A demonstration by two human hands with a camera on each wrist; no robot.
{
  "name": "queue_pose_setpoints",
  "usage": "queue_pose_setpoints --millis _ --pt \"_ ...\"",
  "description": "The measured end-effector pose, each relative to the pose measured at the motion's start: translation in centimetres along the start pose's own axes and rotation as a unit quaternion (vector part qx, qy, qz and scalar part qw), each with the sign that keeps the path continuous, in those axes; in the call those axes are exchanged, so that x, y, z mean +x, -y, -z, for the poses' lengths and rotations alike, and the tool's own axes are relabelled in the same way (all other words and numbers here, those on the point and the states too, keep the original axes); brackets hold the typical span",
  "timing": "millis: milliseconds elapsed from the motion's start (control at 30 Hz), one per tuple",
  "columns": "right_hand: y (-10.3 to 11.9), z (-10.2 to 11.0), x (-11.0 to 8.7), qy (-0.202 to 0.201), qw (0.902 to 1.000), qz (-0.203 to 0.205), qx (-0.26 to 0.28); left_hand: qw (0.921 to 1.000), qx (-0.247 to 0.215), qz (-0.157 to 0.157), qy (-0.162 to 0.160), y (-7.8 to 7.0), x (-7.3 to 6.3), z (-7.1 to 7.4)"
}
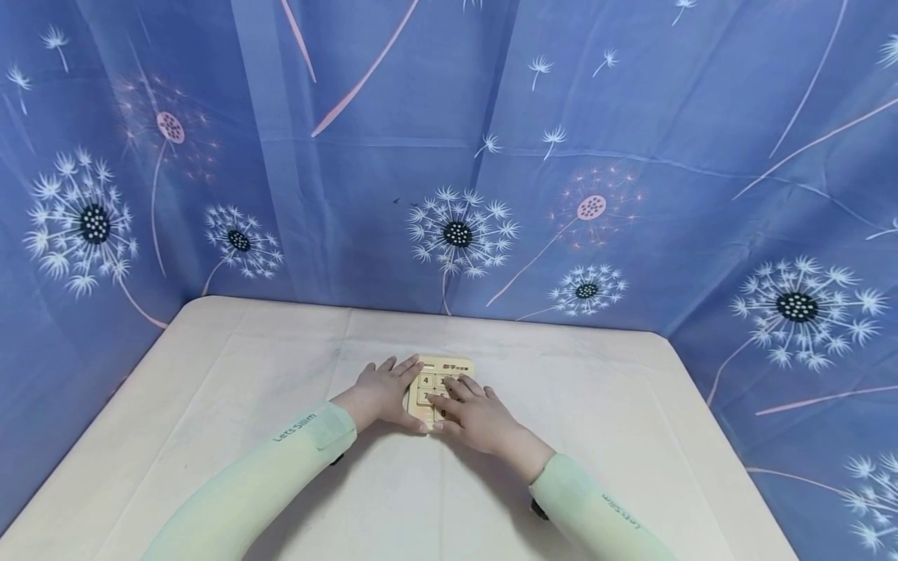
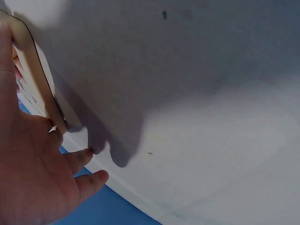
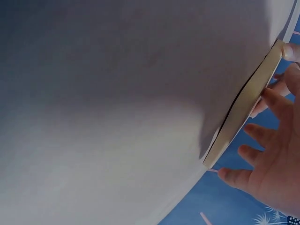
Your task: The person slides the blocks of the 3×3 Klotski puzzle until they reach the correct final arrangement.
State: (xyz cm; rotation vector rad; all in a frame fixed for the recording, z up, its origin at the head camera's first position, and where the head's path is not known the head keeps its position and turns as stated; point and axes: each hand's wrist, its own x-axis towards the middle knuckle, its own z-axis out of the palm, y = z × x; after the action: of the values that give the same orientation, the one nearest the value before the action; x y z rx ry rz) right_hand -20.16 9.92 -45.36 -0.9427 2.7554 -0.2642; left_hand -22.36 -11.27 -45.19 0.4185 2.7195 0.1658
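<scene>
A pale wooden number sliding puzzle [image 1: 436,361] lies flat on the table, with several square tiles; a 4 tile [image 1: 426,380] and a 7 tile [image 1: 423,397] are readable. My left hand [image 1: 382,393] holds the frame's left side, thumb at the near edge and index finger toward the far corner. In the left wrist view its other fingers spread past the frame's side [image 2: 40,75]. Over the tiles' right part is my right hand [image 1: 487,421], fingers spread and loosely bent, the index fingertip at the tiles. It hides some numbers. The right wrist view shows the frame edge-on [image 3: 248,98].
A cream-covered table [image 1: 245,366] surrounds the puzzle. Blue curtains [image 1: 365,195] with dandelion prints stand behind the table and along both sides. Pale green sleeves [image 1: 259,467] cover both forearms.
</scene>
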Motion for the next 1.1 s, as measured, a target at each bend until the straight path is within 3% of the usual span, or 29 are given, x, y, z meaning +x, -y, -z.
queue_pose_setpoints --millis 1100 --pt "-0.05 -0.25 -0.41 -0.005 0.9999 0.012 0.004 1.0000 -0.003 -0.004 -0.006 -0.16 -0.35 0.15"
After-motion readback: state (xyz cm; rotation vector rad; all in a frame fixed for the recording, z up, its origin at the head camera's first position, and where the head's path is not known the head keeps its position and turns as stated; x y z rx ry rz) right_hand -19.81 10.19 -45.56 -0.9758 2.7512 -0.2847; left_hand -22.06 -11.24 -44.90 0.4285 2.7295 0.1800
